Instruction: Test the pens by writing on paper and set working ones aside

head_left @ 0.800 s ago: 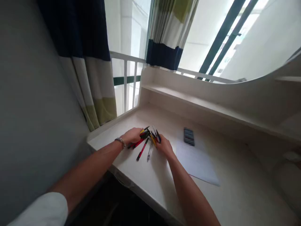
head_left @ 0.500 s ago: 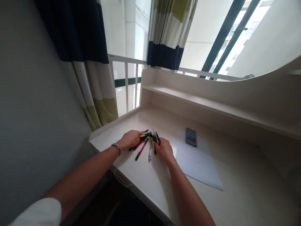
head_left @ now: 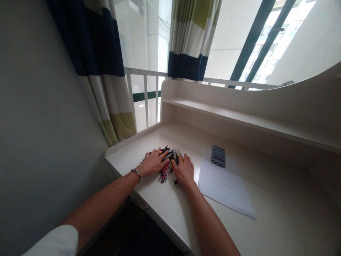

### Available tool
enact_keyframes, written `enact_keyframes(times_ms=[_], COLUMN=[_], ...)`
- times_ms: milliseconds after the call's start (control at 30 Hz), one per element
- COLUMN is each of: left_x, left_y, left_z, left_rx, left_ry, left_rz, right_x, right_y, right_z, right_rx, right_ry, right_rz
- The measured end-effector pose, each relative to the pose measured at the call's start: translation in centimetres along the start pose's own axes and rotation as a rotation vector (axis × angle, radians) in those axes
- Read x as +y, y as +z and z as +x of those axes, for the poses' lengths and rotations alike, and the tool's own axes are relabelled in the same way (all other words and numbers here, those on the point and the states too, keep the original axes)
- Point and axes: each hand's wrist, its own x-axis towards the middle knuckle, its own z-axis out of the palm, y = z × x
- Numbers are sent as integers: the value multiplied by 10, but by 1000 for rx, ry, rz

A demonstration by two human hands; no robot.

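Note:
A pile of several pens (head_left: 165, 174), red, black, clear and yellow among them, lies on the white desk (head_left: 170, 209). My left hand (head_left: 153, 163), a chain bracelet at its wrist, rests over the pile's left side with fingers spread. On the other side, my right hand (head_left: 185, 170) lies against the pens, fingers apart and pointing away from me. Both palms face down and cover part of the pile, so some pens under them are hidden.
Right of my right hand lies a sheet of white paper (head_left: 223, 190) with faint writing, and a pixelated dark block (head_left: 218, 156) on its upper part. A raised shelf (head_left: 213, 110) runs along the desk's back. Striped curtains (head_left: 114, 92) hang by the window at left.
My fingers have gone from curled around pens to spread out over them. The loose pens at the front have drawn closer together into a tighter pile. The view has shifted slightly.

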Motion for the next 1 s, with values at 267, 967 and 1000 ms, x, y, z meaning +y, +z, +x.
enact_keyframes(times_ms=[267,967,1000], left_x=[-23,-57,-57], left_y=[-3,8,8], left_z=[6,7,6], left_rx=[24,324,357], left_ry=[5,-37,-52], left_rz=[-8,-289,-319], right_x=[-3,-13,-11], right_y=[2,-7,-7], right_z=[-1,-9,-9], right_rx=[33,-30,-26], right_ry=[22,31,35], right_rz=[-30,55,55])
